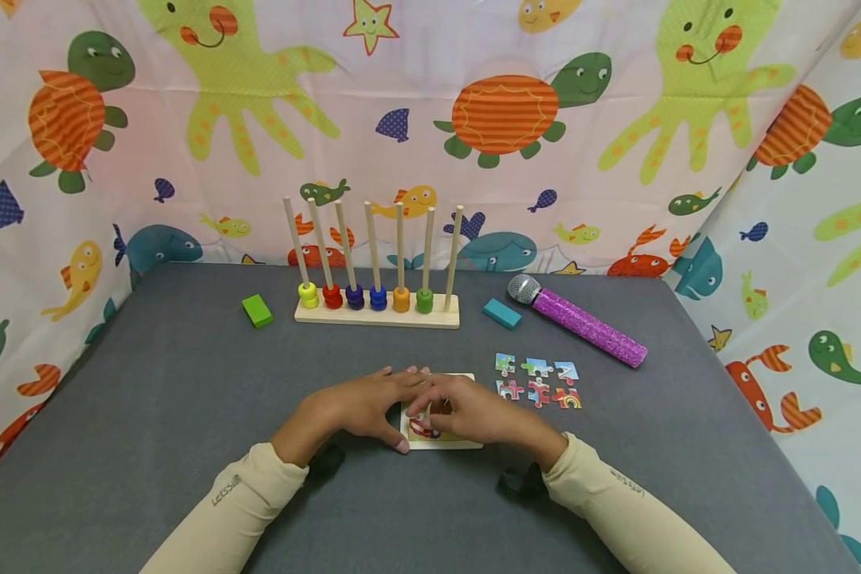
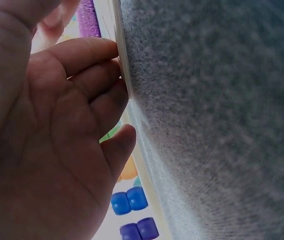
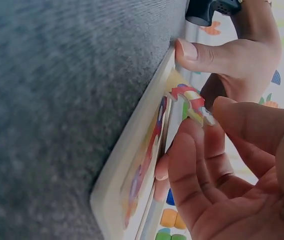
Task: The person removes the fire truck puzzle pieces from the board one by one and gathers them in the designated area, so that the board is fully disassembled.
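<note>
A wooden puzzle board [image 1: 466, 445] with a pale rim lies flat on the grey table before the person. The left hand [image 1: 362, 405] rests at its left side, thumb against the near left edge and extended fingers touching the far edge. Over the board, the right hand [image 1: 473, 410] pinches a small red, white and green puzzle piece [image 3: 194, 102] between thumb and fingers. The piece is tilted above the board in the right wrist view. A red and purple picture [image 3: 144, 167] shows inside the frame. Both hands hide much of the board.
Several loose puzzle pieces [image 1: 538, 392] lie right of the board. Behind stands a wooden peg rack [image 1: 376, 316] with coloured beads. A green block [image 1: 257, 311], a blue block [image 1: 502, 313] and a glittery purple microphone [image 1: 591, 327] lie around it. A patterned curtain [image 1: 402, 96] backs the table.
</note>
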